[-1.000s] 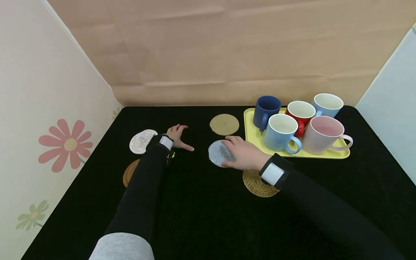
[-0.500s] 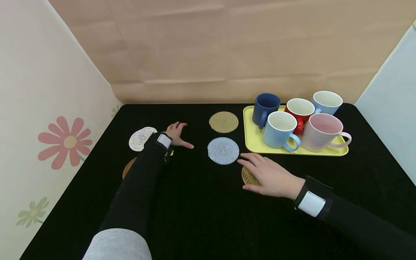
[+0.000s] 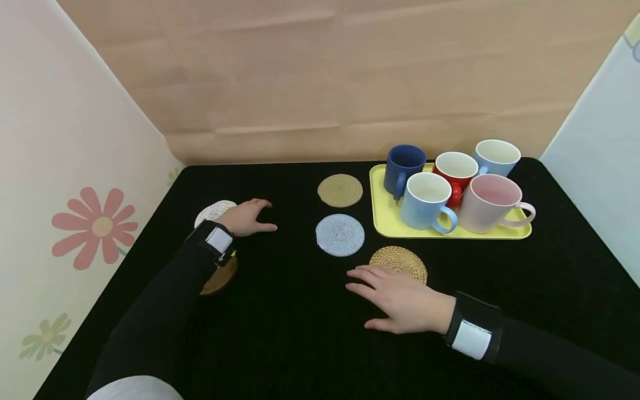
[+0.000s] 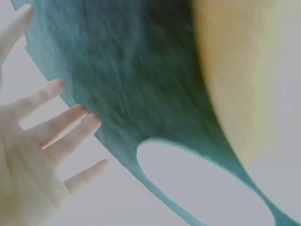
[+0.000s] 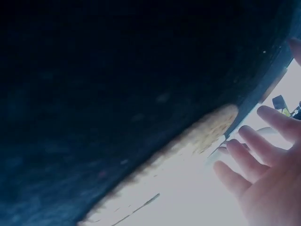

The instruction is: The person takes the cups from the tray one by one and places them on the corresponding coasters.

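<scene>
My right hand (image 3: 402,300) is spread out, empty, at the near edge of a woven straw coaster (image 3: 400,260), covering part of it in the head view. Farther left, my left hand (image 3: 245,218) reaches past a white speckled coaster (image 3: 212,211), its fingers extended and holding nothing. Under the left wrist, a brown wooden coaster (image 3: 220,279) is partly hidden. Between the hands lie a pale blue coaster (image 3: 340,235) and, behind it, a beige coaster (image 3: 340,190). In the left wrist view the left hand's fingers (image 4: 70,134) look apart.
At the back right, a yellow tray (image 3: 385,219) carries a navy mug (image 3: 404,166), a light blue mug (image 3: 424,203), a red mug (image 3: 452,172), a pink mug (image 3: 487,205) and another blue mug (image 3: 497,158) behind. Flowered wall panels flank the black table (image 3: 300,333).
My right hand has moved from the pale blue coaster toward me, over the straw coaster to its near edge. My left hand has drawn back to the left, uncovering more of the brown coaster.
</scene>
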The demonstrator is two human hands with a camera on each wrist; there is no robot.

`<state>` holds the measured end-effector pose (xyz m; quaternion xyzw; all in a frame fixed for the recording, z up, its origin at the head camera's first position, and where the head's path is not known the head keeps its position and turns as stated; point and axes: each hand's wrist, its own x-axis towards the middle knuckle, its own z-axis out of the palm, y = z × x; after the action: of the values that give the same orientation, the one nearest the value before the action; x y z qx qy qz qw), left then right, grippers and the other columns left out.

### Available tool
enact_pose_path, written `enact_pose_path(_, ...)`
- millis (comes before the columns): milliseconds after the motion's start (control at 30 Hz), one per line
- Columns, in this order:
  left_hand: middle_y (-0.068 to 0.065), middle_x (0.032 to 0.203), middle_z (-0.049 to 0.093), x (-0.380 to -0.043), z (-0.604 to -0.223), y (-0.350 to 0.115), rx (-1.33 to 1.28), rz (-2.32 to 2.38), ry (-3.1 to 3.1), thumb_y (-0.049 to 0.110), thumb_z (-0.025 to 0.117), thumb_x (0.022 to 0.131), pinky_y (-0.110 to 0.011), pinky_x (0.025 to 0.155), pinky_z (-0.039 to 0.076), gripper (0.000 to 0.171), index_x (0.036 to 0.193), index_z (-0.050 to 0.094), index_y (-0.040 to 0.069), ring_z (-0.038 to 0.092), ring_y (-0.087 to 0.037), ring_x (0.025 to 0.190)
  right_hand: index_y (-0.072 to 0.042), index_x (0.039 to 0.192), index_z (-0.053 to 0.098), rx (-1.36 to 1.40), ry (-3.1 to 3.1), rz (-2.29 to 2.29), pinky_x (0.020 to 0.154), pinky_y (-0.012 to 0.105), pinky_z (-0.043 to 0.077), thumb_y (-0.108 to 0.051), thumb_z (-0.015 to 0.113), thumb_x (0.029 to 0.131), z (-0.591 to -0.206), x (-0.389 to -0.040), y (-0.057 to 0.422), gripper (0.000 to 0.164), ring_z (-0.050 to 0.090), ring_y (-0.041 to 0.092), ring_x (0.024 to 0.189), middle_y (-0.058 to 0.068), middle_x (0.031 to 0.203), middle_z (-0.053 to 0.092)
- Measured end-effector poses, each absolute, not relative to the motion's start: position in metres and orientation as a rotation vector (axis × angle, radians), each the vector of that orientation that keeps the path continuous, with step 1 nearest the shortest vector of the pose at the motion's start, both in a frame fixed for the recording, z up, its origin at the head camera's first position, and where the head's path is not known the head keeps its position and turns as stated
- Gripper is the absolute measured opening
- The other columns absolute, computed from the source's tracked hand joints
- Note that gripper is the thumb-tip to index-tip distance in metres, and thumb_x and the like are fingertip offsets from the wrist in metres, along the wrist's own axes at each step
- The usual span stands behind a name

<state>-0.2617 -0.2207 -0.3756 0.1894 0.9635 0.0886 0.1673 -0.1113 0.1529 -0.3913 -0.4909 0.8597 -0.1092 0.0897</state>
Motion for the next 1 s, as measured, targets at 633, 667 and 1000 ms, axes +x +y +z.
enact_pose_path(633, -0.045, 0.142, 0.016, -0.250, -0.374, -0.320, -0.031, 0.414, 2.716, 0.054, 0.070, 0.079, -0.067, 0.100, 0.030, 0.114, 0.146, 0.007, -0.013, 0.025, -0.059, 0.125, -0.018, 0.143, 0.046, -1.367, 2.439, -0.338, 0.093, 0.036, 0.049, -0.055, 0.066, 0.086, -0.390, -0.115, 0.130, 0.071, 0.042, 0.022, 0.131, 0.008, 0.154, 0.030)
enact_pose_path(667, -0.045, 0.142, 0.017, -0.250, -0.375, -0.320, -0.032, 0.437, 2.709, 0.053, 0.071, 0.079, -0.066, 0.100, 0.030, 0.115, 0.147, 0.006, -0.013, 0.027, -0.058, 0.125, -0.018, 0.143, 0.046, -1.365, 2.437, -0.339, 0.092, 0.036, 0.049, -0.055, 0.066, 0.086, -0.390, -0.115, 0.130, 0.071, 0.043, 0.023, 0.130, 0.008, 0.154, 0.030)
enact_pose_path(1000, -0.039, 0.133, 0.034, -0.261, -0.379, -0.310, 0.037, 0.461, 2.757, 0.047, 0.075, 0.078, -0.061, 0.095, 0.037, 0.106, 0.146, 0.014, -0.007, 0.040, -0.051, 0.114, -0.017, 0.143, 0.046, -1.333, 2.437, -0.375, 0.090, 0.037, 0.050, -0.054, 0.068, 0.085, -0.393, -0.113, 0.133, 0.072, 0.045, 0.026, 0.128, 0.010, 0.154, 0.029)
